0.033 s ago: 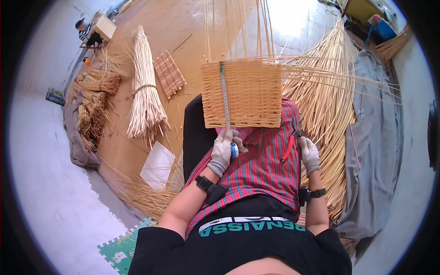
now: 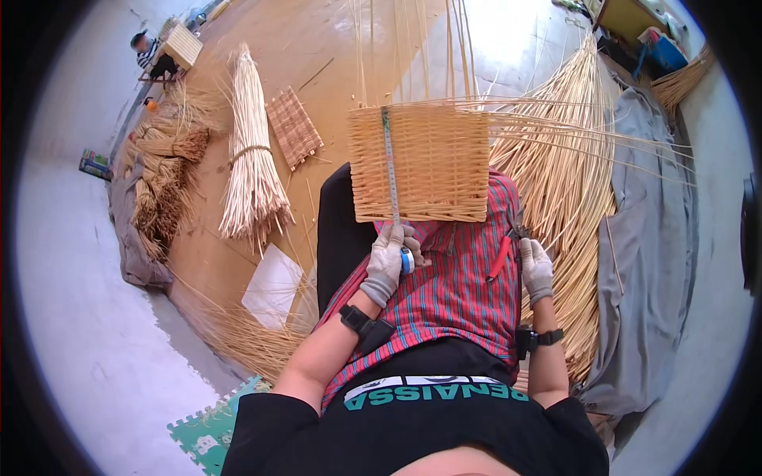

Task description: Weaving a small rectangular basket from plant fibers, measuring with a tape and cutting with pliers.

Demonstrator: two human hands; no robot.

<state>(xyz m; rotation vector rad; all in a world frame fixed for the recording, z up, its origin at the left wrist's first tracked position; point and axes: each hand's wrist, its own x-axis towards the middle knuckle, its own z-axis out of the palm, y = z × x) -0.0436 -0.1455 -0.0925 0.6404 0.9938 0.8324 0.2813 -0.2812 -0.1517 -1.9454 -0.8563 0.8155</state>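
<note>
In the head view, the left hand grips the tape, which runs along the wicker over the lap. The right hand curls by the pliers; I can't tell if it holds them. If the left hand slips, the tape could go crooked. The blue tub is too small to see inside.

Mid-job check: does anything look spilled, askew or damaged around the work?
Two things. Loose strands lie sprawled beside the white sheet at lower left, untidy compared with the tied bundle. Long ends jut from the woven panel's upper right; they look unwoven rather than broken. I see no clear damage.
</note>
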